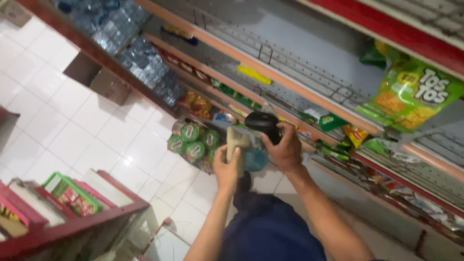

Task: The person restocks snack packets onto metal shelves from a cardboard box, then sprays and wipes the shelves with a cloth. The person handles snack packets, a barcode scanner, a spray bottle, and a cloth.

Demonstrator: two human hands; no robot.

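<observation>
Bright, even overhead lighting. Glare spot on white floor tiles (pixel 126 162). Soft motion blur throughout, strongest on hands. Tilted framing; shelf (pixel 270 72) undersides in shadow.

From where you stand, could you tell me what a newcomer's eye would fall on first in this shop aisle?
Probably the two hands at the centre: the right hand has a grip on a black handheld scanner, and the left hand holds a tan and blue packet under it. Next, the bright green snack bag hanging upper right on the mostly bare shelves, and the green-lidded cups stacked low beside the white tiled floor.
</observation>
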